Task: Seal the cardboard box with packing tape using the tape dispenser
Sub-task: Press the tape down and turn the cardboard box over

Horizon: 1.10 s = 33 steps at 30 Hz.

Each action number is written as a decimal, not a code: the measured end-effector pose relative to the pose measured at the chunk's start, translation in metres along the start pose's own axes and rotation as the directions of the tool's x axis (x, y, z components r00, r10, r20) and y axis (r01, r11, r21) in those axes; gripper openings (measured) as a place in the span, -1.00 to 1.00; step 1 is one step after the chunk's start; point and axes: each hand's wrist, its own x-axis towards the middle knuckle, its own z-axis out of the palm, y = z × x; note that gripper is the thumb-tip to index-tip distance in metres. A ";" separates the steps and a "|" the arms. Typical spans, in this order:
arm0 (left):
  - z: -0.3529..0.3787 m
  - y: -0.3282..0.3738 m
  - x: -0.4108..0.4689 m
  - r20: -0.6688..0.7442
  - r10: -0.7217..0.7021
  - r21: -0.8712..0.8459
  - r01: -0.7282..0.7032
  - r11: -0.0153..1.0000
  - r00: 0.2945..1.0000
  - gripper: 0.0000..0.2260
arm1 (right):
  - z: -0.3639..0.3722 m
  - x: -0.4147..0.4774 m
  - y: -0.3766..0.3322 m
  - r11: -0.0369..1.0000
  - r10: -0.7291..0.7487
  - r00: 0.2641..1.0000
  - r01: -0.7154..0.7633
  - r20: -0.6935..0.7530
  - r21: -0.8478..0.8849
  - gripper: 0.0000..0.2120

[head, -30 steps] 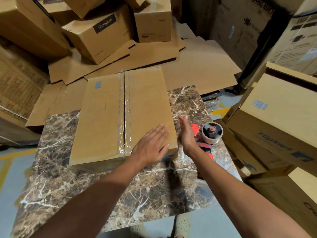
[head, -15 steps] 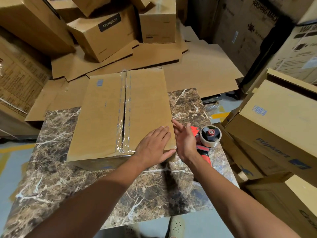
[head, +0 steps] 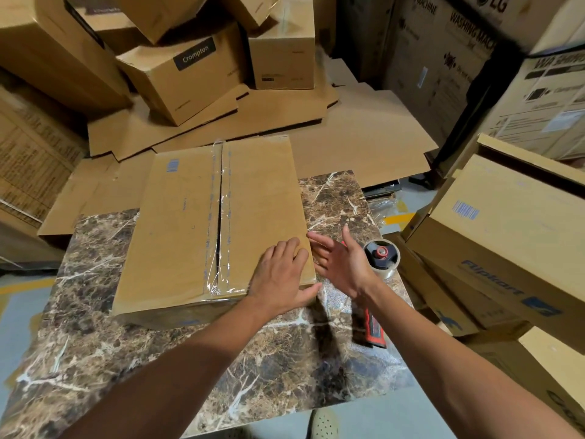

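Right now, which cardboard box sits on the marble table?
The flat box with clear tape along its centre seam, under the left hand; the rest are stacked elsewhere.

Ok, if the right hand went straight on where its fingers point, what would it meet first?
Probably the right side of the cardboard box: the right hand points up-left at that edge, beside the left hand flat on top. Whether it touches is unclear.
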 end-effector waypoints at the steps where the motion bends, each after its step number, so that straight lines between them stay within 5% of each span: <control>1: -0.001 0.006 0.001 0.007 -0.044 -0.004 0.044 0.999 0.999 -0.42 | 0.001 -0.001 0.001 1.000 -0.004 1.000 0.004 -0.008 0.003 -0.24; 5: -0.004 0.040 0.002 0.056 -0.283 -0.083 0.287 0.954 0.958 -0.55 | 0.006 -0.002 0.011 0.998 -0.049 0.995 0.053 -0.090 0.039 -0.26; 8: -0.004 0.045 0.001 0.056 -0.317 -0.162 0.322 0.933 0.947 -0.58 | 0.011 -0.005 0.017 0.991 -0.105 0.980 0.117 -0.167 0.066 -0.29; 11: -0.005 0.024 -0.009 0.023 -0.237 -0.285 0.234 0.930 0.971 -0.57 | 0.021 -0.005 0.024 0.978 -0.182 0.955 0.201 -0.235 0.057 -0.34; 14: -0.014 -0.007 -0.022 0.037 -0.148 -0.375 0.151 0.915 0.988 -0.54 | 0.045 -0.004 0.032 0.947 -0.302 0.914 0.255 -0.271 -0.196 -0.51; 17: -0.015 -0.043 -0.035 0.063 -0.077 -0.306 0.092 0.948 0.995 -0.56 | 0.065 0.001 0.043 0.803 -0.434 0.857 0.228 -0.279 -0.551 -0.65; 24: 0.000 -0.099 -0.055 0.309 0.175 0.052 -0.201 0.978 0.935 -0.34 | 0.072 0.014 0.084 0.577 -0.661 0.694 0.228 -0.285 -0.785 -0.51; 26: 0.002 -0.099 -0.053 0.328 0.173 0.089 -0.213 0.973 0.929 -0.33 | 0.068 0.020 0.085 0.422 -0.713 0.680 0.220 -0.171 -0.880 -0.44; 28: 0.006 -0.099 -0.052 0.332 0.166 0.096 -0.208 0.973 0.929 -0.32 | 0.057 0.023 0.079 0.074 -0.714 0.691 0.231 0.110 -0.970 -0.40; 30: 0.007 -0.099 -0.053 0.323 0.158 0.087 -0.195 0.977 0.933 -0.31 | 0.047 0.024 0.070 -0.367 -0.590 0.700 0.212 0.402 -0.906 -0.37; 33: 0.002 -0.099 -0.053 0.328 0.159 0.061 -0.189 0.980 0.931 -0.27 | 0.044 0.022 0.055 -0.660 -0.326 0.800 0.189 0.503 -0.727 -0.31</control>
